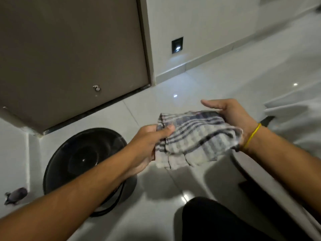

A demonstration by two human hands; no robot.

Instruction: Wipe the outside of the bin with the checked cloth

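The blue-and-white checked cotton cloth hangs folded and rumpled, gripped at both ends. The round black plastic bin stands open on the floor, below-left of the grip, apart from the cloth.

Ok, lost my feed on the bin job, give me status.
Left hand and right hand both gripping the checked cloth, held in the air. Bin on the floor, untouched. Nothing between cloth and bin.
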